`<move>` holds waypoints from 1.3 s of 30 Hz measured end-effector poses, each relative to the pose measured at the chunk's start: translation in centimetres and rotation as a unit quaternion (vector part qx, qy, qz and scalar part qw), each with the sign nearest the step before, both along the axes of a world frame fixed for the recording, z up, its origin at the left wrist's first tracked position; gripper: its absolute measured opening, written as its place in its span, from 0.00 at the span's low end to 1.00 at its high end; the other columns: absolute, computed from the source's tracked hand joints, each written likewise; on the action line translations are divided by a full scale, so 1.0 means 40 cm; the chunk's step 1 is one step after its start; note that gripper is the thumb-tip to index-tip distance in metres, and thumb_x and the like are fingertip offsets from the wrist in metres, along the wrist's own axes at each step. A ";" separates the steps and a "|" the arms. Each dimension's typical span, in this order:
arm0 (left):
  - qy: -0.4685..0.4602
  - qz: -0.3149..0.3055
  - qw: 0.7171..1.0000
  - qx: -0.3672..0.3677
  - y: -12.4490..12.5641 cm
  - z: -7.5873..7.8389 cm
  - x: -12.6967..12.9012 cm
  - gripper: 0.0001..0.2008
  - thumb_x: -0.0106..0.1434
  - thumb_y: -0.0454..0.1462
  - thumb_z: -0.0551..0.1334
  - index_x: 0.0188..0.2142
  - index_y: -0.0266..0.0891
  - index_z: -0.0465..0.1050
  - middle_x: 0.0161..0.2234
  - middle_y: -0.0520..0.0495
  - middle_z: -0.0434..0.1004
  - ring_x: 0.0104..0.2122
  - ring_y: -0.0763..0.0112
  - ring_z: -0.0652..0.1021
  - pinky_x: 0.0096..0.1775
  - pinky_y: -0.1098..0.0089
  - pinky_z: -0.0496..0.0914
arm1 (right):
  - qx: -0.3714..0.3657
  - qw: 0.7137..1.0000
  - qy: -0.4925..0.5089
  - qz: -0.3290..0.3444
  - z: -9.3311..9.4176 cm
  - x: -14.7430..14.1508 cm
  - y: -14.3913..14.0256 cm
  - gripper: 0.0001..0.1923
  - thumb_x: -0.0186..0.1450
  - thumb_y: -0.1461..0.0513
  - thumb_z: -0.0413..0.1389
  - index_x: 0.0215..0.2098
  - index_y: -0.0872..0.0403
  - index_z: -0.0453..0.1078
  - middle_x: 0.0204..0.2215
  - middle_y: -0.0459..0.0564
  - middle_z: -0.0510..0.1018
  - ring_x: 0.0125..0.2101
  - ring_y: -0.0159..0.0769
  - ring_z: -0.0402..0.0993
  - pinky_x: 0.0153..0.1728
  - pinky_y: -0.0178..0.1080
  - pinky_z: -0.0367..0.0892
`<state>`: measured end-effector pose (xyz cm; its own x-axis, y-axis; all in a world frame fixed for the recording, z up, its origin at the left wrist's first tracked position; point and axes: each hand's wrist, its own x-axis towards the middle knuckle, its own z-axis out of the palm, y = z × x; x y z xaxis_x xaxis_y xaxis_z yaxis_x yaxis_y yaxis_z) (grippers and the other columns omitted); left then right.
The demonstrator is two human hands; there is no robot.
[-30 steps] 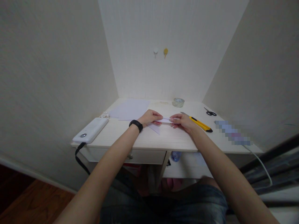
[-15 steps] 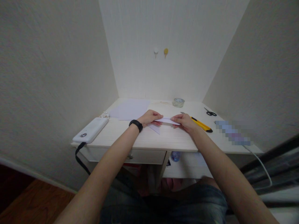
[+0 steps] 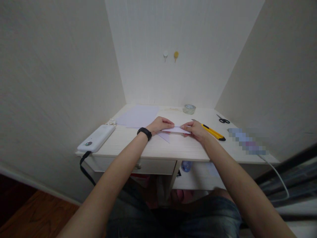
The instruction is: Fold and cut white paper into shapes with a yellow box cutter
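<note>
Folded white paper [image 3: 177,130] pinched from both ends, sitting dead center on the surface [image 3: 173,148]. Left hand [image 3: 159,125] at the paper's 9 o'clock end, grip pressed together on it, fingertips curled down over the edge. Right hand [image 3: 195,129] at the 3 o'clock end, same deal, grip nipped shut on the thin strip. Looks flat, crisp and matte, long narrow shape with a pointed triangular flap [image 3: 164,136] poking out around 7 o'clock, lying against the wood. Black band [image 3: 144,132] snug on the left wrist, smooth and rubbery-looking.

Around it: loose white sheets [image 3: 138,116] fanned out at 10 o'clock, thin and flat. Clear tape roll [image 3: 189,108] at 1 o'clock, glossy round ring. Yellow box cutter [image 3: 213,132] just beside the right hand at 3 o'clock, long plastic body with a black tip. Small black-handled scissors [image 3: 224,120] further out at 2 o'clock. White rounded slab of a power bank [image 3: 96,138] way over at 9 o'clock, smooth plastic, black strap [image 3: 85,165] dangling off the edge.

Surface itself pale, whitewashed wood grain, drawer under the front lip. Tucked in a narrow nook, cream textured walls on three sides, two little hooks [image 3: 170,55] on the back wall, one white, one yellowish. Reddish wood floor [image 3: 34,215] down at lower left.
</note>
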<state>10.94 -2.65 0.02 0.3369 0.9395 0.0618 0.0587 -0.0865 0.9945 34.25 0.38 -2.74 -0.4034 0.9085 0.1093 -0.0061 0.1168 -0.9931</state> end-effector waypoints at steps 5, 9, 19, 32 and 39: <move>0.020 -0.010 1.000 0.007 -0.002 0.003 -0.001 0.14 0.50 0.35 0.75 0.36 0.31 0.81 0.29 0.43 0.81 0.26 0.74 0.77 0.34 0.70 0.76 | -0.030 0.999 0.002 0.027 0.008 0.000 -0.009 0.20 0.47 0.52 0.72 0.27 0.61 0.77 0.18 0.51 0.78 0.16 0.29 0.71 0.18 0.31 0.70; 0.023 0.002 1.000 0.002 -0.003 0.003 0.001 0.11 0.52 0.34 0.73 0.34 0.29 0.81 0.27 0.43 0.80 0.24 0.73 0.77 0.31 0.71 0.75 | -0.046 0.998 0.011 0.039 0.013 -0.002 -0.014 0.21 0.47 0.53 0.72 0.29 0.61 0.77 0.20 0.51 0.78 0.16 0.29 0.72 0.18 0.31 0.72; 0.000 0.000 1.000 -0.008 -0.003 0.004 0.004 0.13 0.52 0.33 0.73 0.37 0.29 0.81 0.28 0.43 0.80 0.24 0.74 0.78 0.31 0.71 0.76 | -0.030 0.999 0.001 0.031 0.007 -0.001 -0.007 0.20 0.50 0.52 0.70 0.27 0.62 0.76 0.19 0.50 0.77 0.15 0.28 0.70 0.17 0.30 0.71; 0.014 -0.021 0.999 -0.030 -0.003 0.007 -0.006 0.10 0.54 0.34 0.72 0.36 0.29 0.81 0.29 0.42 0.81 0.25 0.73 0.79 0.31 0.70 0.76 | -0.026 0.999 -0.002 0.033 0.007 0.006 -0.006 0.17 0.48 0.57 0.72 0.29 0.62 0.79 0.21 0.52 0.78 0.17 0.29 0.71 0.18 0.32 0.72; 0.005 -0.031 0.999 -0.038 -0.005 0.013 -0.009 0.13 0.53 0.32 0.73 0.40 0.29 0.80 0.32 0.40 0.82 0.28 0.70 0.81 0.33 0.71 0.78 | -0.048 0.997 0.035 0.046 0.024 0.015 -0.013 0.21 0.47 0.57 0.72 0.36 0.61 0.79 0.22 0.53 0.80 0.17 0.31 0.73 0.19 0.34 0.74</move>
<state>10.57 -2.83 0.55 0.3942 0.9190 -0.0118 0.0654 -0.0153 0.9977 34.84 -0.15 -1.80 -0.4800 0.8756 0.0540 -0.0822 0.0164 -0.9965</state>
